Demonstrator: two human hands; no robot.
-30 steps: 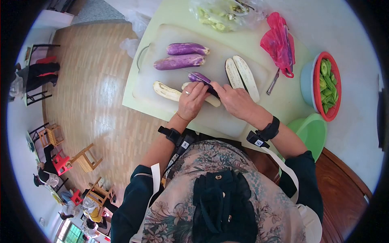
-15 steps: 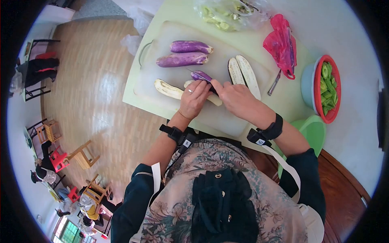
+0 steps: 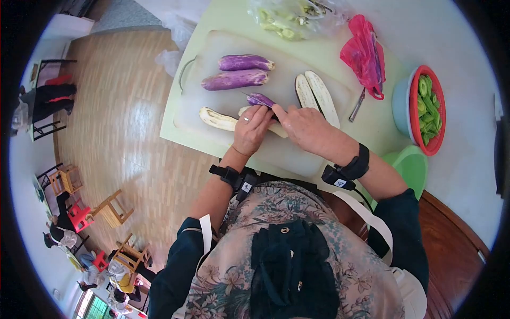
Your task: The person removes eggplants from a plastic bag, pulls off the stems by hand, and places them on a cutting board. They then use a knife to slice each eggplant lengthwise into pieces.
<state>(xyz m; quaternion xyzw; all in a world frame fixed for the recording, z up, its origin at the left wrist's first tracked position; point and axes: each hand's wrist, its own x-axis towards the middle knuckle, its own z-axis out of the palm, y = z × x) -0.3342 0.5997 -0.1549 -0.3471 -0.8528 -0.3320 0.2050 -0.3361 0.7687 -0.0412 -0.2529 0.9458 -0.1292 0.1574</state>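
On a white cutting board [image 3: 204, 95], my left hand [image 3: 251, 130] is closed on a partly hidden purple eggplant [image 3: 261, 99], pressing it down. My right hand [image 3: 308, 130] is closed round a knife, most of it hidden by the fingers; its thin blade lies along the eggplant. A pale cut eggplant half [image 3: 218, 119] rests left of my left hand, cut face up. Beyond my right hand lie two more halves, one [image 3: 306, 93] beside the other [image 3: 323, 98]. Two whole eggplants, an upper one [image 3: 246, 63] and a lower one [image 3: 235, 80], sit farther back.
A second knife [image 3: 357, 105] lies by a pink plastic bag [image 3: 365, 56]. At right, a red basket [image 3: 442, 114] of green vegetables sits in a blue basin [image 3: 402, 106]. A clear bag [image 3: 292, 21] stands at the back, a green bin [image 3: 411, 165] below. People and chairs are far left.
The view has shifted slightly, so the board and its contents appear a little farther left. Both hands stay at the same eggplant, with hardly any visible movement.
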